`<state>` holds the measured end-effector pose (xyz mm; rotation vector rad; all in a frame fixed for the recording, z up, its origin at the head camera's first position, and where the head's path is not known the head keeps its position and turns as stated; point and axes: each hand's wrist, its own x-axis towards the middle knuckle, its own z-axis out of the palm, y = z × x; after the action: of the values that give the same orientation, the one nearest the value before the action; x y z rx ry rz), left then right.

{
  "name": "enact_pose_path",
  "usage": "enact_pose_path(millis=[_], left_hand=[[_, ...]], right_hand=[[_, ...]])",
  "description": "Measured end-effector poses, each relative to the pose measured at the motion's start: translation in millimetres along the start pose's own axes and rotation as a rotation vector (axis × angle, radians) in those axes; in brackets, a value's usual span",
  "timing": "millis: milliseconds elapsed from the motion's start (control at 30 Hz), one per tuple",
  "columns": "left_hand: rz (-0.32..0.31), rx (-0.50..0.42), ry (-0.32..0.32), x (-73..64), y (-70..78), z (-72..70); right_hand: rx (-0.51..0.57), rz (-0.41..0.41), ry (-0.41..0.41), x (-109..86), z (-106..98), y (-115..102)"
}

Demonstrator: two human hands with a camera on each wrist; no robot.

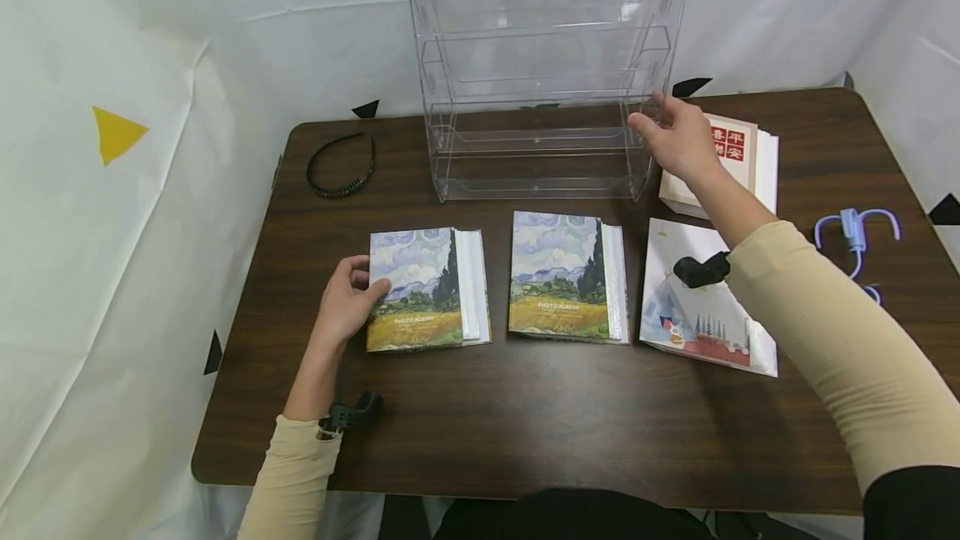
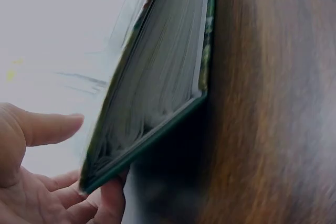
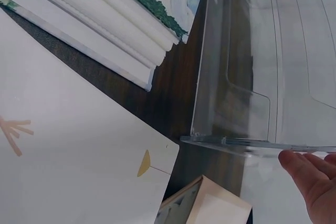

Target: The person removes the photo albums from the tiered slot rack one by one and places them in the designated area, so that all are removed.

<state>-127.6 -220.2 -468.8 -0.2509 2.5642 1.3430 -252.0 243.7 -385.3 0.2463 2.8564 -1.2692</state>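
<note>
On the table's left side lies a photo album [image 1: 412, 290] with a landscape-painting cover. My left hand [image 1: 349, 294] holds it by the spine edge, thumb over the front cover and fingers curled at the spine. In the left wrist view, the album's page block [image 2: 163, 51] is seen end-on, its thick pages between the covers. A clear plastic tiered rack [image 1: 532, 188] stands at the back of the table. My right hand [image 1: 678, 136] touches the rack's right side; in the right wrist view its fingertips [image 3: 294, 161] meet the outer face of the side panel.
A matching photo album [image 1: 558, 273] lies centrally. Right of it is a white illustrated album [image 1: 675, 307], with a beige album bearing red characters [image 1: 731, 144] behind. A black headband [image 1: 341, 190] lies back left; a lilac hooked item [image 1: 853, 232] lies far right, partly behind the sleeve.
</note>
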Motion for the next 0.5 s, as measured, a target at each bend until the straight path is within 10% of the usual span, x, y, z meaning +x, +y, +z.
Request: enact_pose_path(millis=[233, 500], left_hand=[[0.065, 0.083, 0.063, 1.4, 5.9, -8.0], [0.392, 0.306, 0.227, -1.7, 25.4, -9.0]], right_hand=[[0.003, -0.013, 0.006, -3.7, 0, 1], [-0.058, -0.108, 0.064, -27.5, -13, 4]])
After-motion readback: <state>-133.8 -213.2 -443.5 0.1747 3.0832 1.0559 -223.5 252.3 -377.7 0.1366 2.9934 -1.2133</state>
